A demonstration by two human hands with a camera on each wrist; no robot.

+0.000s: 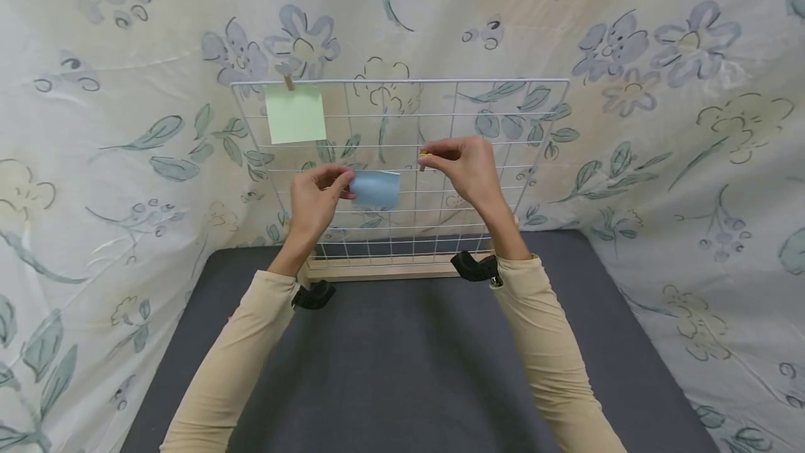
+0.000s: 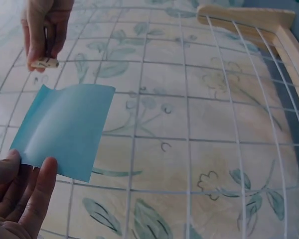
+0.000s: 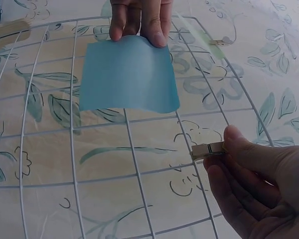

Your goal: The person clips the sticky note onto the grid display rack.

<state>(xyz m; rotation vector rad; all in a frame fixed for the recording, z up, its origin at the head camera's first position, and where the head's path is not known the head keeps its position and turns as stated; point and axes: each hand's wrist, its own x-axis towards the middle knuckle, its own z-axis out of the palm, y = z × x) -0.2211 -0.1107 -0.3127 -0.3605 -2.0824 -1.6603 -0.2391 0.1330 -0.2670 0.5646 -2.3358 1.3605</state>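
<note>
- Head view: two tan sleeves (image 1: 235,362) reach over a dark tabletop (image 1: 383,369).
- Left hand (image 1: 314,200) has thumb and fingers pinching the edge of a blue paper (image 1: 377,189), held up, slightly curved, before a white wire grid (image 1: 400,81).
- Right hand (image 1: 470,168) pinches a small wooden clothespin (image 3: 207,150), near the paper but apart from it; whether it touches the wire, I can't tell.
- Grid's foot: a wooden base (image 1: 383,271).
- Another clothespin (image 1: 288,82) clips a green paper (image 1: 295,115) at the grid's top left.
- Flowered cloth (image 1: 648,124) hangs behind.

Wooden-footed grid (image 1: 416,191) on dark table (image 1: 390,362)
</note>
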